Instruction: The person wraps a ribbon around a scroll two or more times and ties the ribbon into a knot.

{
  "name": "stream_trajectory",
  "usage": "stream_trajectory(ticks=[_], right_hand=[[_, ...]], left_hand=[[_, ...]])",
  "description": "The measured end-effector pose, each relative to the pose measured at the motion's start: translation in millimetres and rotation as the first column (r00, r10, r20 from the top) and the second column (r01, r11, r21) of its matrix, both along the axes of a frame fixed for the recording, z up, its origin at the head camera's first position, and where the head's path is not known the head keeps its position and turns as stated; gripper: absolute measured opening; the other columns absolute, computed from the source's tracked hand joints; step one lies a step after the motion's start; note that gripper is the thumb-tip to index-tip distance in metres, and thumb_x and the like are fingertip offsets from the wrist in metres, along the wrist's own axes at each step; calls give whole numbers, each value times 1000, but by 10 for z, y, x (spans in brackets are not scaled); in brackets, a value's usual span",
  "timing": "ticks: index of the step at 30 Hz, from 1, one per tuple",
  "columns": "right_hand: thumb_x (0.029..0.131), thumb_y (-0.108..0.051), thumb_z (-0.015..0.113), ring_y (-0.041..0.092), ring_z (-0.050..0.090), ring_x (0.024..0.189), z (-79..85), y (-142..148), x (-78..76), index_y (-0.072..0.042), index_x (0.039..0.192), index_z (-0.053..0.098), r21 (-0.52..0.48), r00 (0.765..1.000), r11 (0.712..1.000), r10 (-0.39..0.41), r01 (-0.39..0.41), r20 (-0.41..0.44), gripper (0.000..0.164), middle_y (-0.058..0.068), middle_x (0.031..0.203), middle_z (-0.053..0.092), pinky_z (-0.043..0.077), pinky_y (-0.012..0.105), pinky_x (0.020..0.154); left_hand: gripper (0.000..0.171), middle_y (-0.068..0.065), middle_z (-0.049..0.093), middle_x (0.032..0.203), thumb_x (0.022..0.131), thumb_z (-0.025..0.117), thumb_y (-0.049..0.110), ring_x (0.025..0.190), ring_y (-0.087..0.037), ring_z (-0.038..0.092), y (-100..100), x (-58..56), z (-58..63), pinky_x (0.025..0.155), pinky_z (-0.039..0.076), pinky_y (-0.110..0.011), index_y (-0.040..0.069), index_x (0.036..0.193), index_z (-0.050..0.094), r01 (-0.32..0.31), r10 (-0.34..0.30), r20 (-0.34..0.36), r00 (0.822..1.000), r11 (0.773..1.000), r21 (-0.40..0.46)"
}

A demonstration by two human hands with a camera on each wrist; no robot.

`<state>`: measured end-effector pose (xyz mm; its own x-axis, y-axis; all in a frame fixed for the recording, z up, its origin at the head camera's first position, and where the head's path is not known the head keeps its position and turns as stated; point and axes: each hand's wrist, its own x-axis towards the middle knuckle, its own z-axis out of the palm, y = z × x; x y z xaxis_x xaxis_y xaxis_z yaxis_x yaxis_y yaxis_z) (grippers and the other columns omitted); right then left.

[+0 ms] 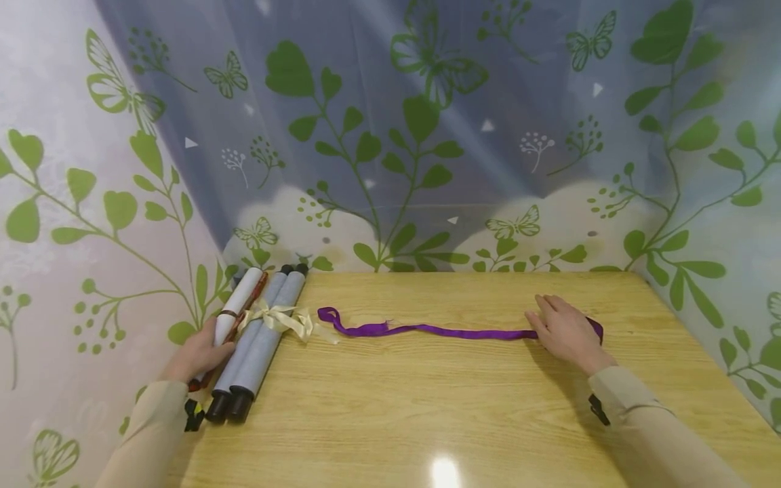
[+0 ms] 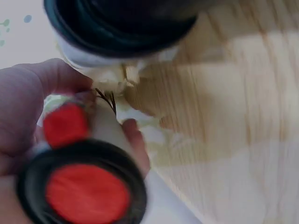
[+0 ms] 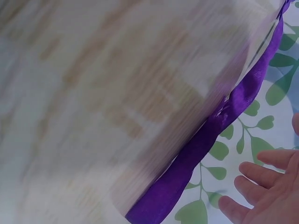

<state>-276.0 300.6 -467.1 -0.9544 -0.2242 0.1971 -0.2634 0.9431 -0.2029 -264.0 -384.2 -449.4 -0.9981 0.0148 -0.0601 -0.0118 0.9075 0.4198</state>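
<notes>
At the far left the left hand (image 1: pixel 198 354) has its fingers curled round a white roll (image 1: pixel 240 301) with a narrow brown tie (image 1: pixel 228 313) about it. The roll slants at the left side of the table (image 1: pixel 390 413); its lower part is mostly covered by the hand in the head view. The left wrist view shows its near end as a black rim round a red disc (image 2: pixel 88 193), slightly blurred. A thin red rod beside the roll is partly hidden, so its full shape is hard to make out.

Next come two grey rolls (image 1: pixel 268 346) with black ends, side by side, bound by a cream ribbon (image 1: pixel 279 318) in a bow whose tails trail rightward. Whether it also goes round the red rod, I cannot tell.

A purple ribbon (image 1: pixel 451 332) runs across the middle of the table, looped at its left end. Its right part passes behind the right hand (image 1: pixel 567 332) and shows again beyond it. That hand's fingers are extended and hold nothing; whether they touch the ribbon, I cannot tell. Both sleeves are cut off at the bottom of the head view.
</notes>
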Motion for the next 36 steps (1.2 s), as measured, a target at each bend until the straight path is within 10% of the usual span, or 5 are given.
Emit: stream_trajectory(ticks=[14,29,36], right_hand=[[107,-44,28,50,37,133,-10,-24,1,9,146,36,9,1000,1000,3,-3,30,67,33,144,41,30,62,109],[106,-44,30,50,37,134,9,-76,-27,7,145,38,10,1000,1000,-5,5,15,65,32,144,42,30,63,109],[107,-43,30,50,38,133,11,-120,-20,8,145,39,-2,1000,1000,6,-6,13,64,33,144,42,31,63,109]], left_hand=[[73,-25,58,93,97,57,30,66,-25,58,123,82,233,53,46,-36,-5,148,16,-7,9,-22,1000,993,120],[80,-25,53,115,97,56,46,78,-25,57,472,97,496,59,45,-33,-3,151,22,70,-65,-48,997,992,103],[89,-19,54,105,94,54,58,68,-22,54,646,83,552,54,45,-35,7,156,15,25,-32,36,999,982,186]])
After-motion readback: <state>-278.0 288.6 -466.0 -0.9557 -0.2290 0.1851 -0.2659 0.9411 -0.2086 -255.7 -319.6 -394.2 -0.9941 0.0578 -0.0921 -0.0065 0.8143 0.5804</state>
